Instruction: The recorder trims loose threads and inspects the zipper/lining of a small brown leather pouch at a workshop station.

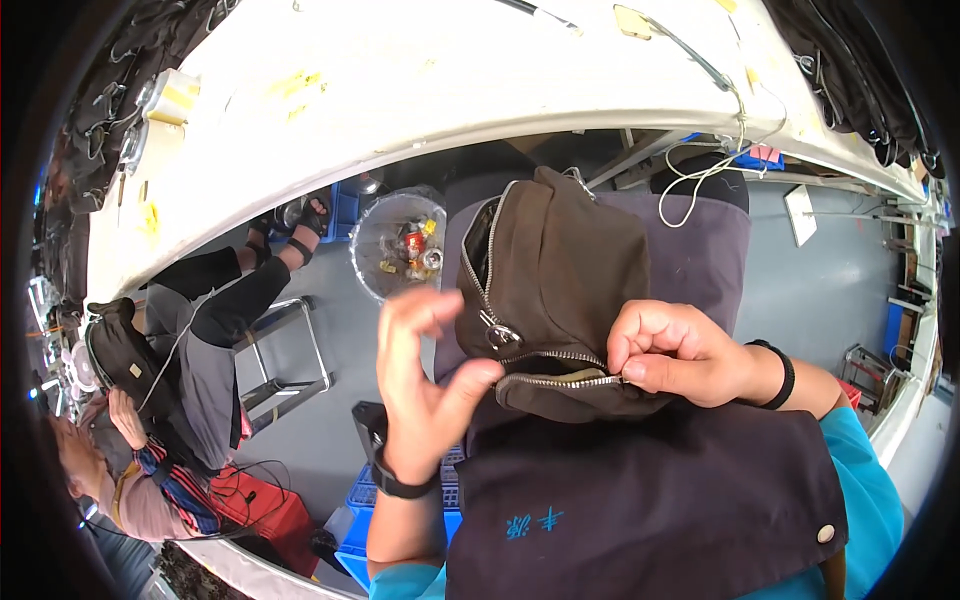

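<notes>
Dark brown cloth forms the bag [585, 240], which rests on the person's lap; its front pocket gapes on the side nearest the wearer, and another zipped opening gapes along its left side. From where I stand, the step in hand looks like working the toothed pocket zip [560, 381]. The next move seems to call for a steady pinch at that zip, with the other hand bracing the cloth so the teeth lie flat.

The right hand [680, 350] comes in from the bag's right, wrist bent inward, thumb and forefinger pinching the zip's right end; whether they grip a slider or just the tape, I cannot tell. The left hand [415, 365] stands raised at the bag's left, fingers spread upward and slightly blurred, thumb pointing at the pocket's corner, perhaps touching it. Beyond the bag runs the white worktop [400, 100].
</notes>
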`<control>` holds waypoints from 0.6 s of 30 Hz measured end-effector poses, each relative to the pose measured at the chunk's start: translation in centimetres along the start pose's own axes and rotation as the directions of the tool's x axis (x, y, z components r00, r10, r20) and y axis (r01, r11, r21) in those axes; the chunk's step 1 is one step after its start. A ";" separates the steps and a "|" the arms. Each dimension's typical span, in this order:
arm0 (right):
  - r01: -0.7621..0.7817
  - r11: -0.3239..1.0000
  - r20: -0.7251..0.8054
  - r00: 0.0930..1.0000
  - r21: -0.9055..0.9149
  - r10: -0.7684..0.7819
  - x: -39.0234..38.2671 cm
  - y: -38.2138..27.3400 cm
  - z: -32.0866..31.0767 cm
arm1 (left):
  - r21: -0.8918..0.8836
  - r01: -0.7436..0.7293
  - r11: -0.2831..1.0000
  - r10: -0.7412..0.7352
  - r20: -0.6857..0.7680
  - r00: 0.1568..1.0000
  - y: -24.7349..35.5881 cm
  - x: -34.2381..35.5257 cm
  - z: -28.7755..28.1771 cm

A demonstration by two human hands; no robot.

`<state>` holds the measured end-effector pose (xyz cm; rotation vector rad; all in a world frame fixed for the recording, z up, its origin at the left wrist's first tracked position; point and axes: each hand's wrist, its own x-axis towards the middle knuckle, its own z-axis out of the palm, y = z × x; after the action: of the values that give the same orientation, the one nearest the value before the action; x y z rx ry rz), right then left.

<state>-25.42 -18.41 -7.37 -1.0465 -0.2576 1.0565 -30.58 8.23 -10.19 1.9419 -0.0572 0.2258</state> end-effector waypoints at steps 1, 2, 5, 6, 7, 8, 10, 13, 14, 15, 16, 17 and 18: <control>-0.002 1.000 -0.001 1.000 0.000 0.002 0.0 0.0 -0.2 | 0.056 -0.039 0.998 0.034 0.077 0.996 -0.7 1.0 -0.3; -0.002 1.000 0.003 1.000 -0.001 0.002 -0.1 -0.1 -0.4 | 0.148 -0.120 0.982 0.097 0.152 0.984 -0.7 2.2 -0.4; -0.010 1.000 -0.009 1.000 0.027 0.010 -0.3 -0.4 -0.5 | 0.156 -0.212 0.965 0.125 0.439 0.890 -1.2 3.6 -0.2; -0.014 1.000 -0.007 1.000 0.026 0.014 -0.4 -0.6 -0.5 | 0.155 -0.209 0.966 0.123 0.436 0.892 -1.3 3.9 -0.4; -0.021 1.000 -0.029 0.999 0.007 0.021 -0.6 -0.8 -0.7 | 0.077 -0.215 0.974 0.139 0.545 0.826 -1.4 4.5 -0.7; -0.029 0.999 -0.051 0.998 -0.012 0.029 -0.8 -1.0 -1.0 | -0.001 -0.210 0.978 0.162 0.644 0.748 -1.3 4.9 -0.8; 0.014 1.000 -0.102 0.995 -0.003 -0.014 -1.4 -1.5 -1.6 | -0.148 -0.097 0.984 0.171 0.650 0.741 -0.6 4.7 -0.5; 0.148 0.986 -0.100 0.983 -0.078 -0.155 -1.8 -2.0 -2.3 | -0.491 0.369 0.789 -0.091 0.502 0.860 1.9 2.0 0.8; 0.147 0.986 -0.105 0.982 -0.080 -0.155 -1.7 -2.1 -2.3 | -0.498 0.461 0.734 -0.172 0.521 0.836 2.1 1.5 0.7; 0.211 0.969 -0.092 0.970 -0.126 -0.223 -1.4 -2.2 -2.1 | -0.553 0.526 0.646 -0.242 0.505 0.828 2.6 0.9 1.1; 0.272 0.947 -0.071 0.955 -0.171 -0.287 -1.2 -2.4 -2.0 | -0.605 0.577 0.549 -0.315 0.489 0.813 3.2 0.4 1.5; 0.213 0.972 -0.077 0.972 -0.099 -0.221 -1.3 -2.8 -2.0 | -0.608 0.575 0.547 -0.315 0.487 0.815 3.6 0.2 1.5; 0.211 0.972 -0.074 0.973 -0.102 -0.219 -1.3 -2.9 -2.0 | -0.619 0.622 0.480 -0.391 0.484 0.783 4.1 0.0 1.5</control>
<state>-23.15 -20.84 -5.72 -1.1178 -0.3458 0.8088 -30.95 5.28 -6.99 1.0324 0.2273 -0.4452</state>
